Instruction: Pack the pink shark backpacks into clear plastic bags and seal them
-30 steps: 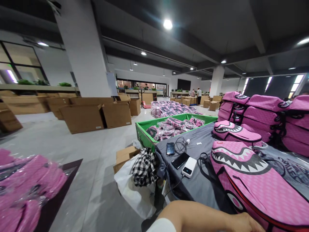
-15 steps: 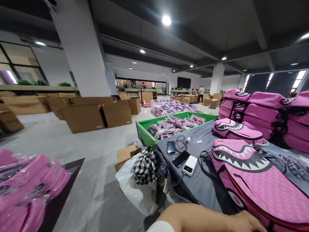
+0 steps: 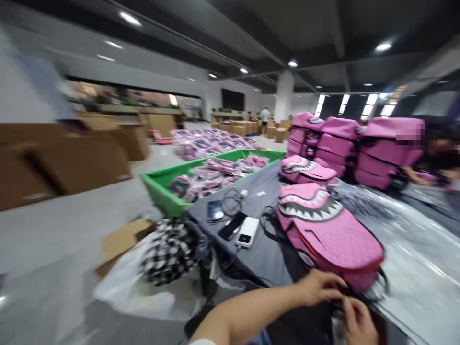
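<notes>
A pink backpack [image 3: 341, 235] with a shark-mouth print lies flat on the grey-covered table [image 3: 266, 258], its near end toward me. My left hand [image 3: 321, 289] is at that near end, fingers curled and closed. Close beside it, my right hand [image 3: 359, 321] is closed in a pinch, and the fingertips of both hands almost meet. Something dark and small is between them, too blurred and covered to name. A black strap [image 3: 271, 225] lies along the bag's left side. Behind it rests a second shark-print backpack [image 3: 305, 168].
Stacked pink backpacks [image 3: 336, 143] stand at the table's back. A white power bank [image 3: 247, 232] and phones [image 3: 215, 211] lie left. A green bin [image 3: 161, 191] holds wrapped bags. Clear plastic sheeting [image 3: 420, 239] covers the right side, where another person [image 3: 443, 148] sits.
My view has swung right. The right hand has come into sight beside the left, at the backpack's near end. The backpack's whole near end now shows.
</notes>
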Available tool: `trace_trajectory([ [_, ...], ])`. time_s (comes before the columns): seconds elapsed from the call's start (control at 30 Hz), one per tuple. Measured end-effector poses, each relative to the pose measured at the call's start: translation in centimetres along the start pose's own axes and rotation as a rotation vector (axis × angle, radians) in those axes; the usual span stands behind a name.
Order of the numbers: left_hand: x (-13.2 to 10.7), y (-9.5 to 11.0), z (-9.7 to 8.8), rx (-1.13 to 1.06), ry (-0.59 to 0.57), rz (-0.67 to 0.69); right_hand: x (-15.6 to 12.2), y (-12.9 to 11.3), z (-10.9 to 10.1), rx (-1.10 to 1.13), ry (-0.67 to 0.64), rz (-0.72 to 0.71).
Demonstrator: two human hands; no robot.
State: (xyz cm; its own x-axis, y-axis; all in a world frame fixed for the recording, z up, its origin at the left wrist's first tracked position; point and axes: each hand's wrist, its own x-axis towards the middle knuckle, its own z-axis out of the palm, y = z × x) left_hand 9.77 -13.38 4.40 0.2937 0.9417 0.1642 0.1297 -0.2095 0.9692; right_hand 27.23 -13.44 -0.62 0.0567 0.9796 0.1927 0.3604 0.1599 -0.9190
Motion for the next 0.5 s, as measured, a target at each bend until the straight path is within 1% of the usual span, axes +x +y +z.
trace_trajectory([
  [0.03,-0.3,0.6,0.0,-0.043,0.041,-0.05,-0.8,-1.5,0.1,0.023,0.029,0.012],
  [0.1,-0.6,0.9,-0.4,-0.106,-0.009,-0.047,-1.9,-4.3,0.7,0.063,0.052,0.026],
  [0.17,-0.3,0.3,-0.8,-0.146,-0.045,-0.033,-2.1,-5.7,1.6,0.096,0.012,0.029],
  [0.23,0.1,-0.5,-1.0,-0.165,-0.075,-0.028,-2.1,-6.0,2.1,0.148,0.024,0.033],
  [0.3,0.2,-1.0,-1.0,-0.164,-0.093,-0.023,-2.3,-5.6,2.3,0.176,0.054,0.027],
  [0.37,0.1,-1.2,-1.0,-0.152,-0.094,-0.017,-2.6,-5.2,2.3,0.181,0.064,0.026],
  [0.5,-0.3,-0.8,-0.9,-0.122,-0.065,0.0,-2.9,-4.9,2.2,0.214,0.017,0.031],
])
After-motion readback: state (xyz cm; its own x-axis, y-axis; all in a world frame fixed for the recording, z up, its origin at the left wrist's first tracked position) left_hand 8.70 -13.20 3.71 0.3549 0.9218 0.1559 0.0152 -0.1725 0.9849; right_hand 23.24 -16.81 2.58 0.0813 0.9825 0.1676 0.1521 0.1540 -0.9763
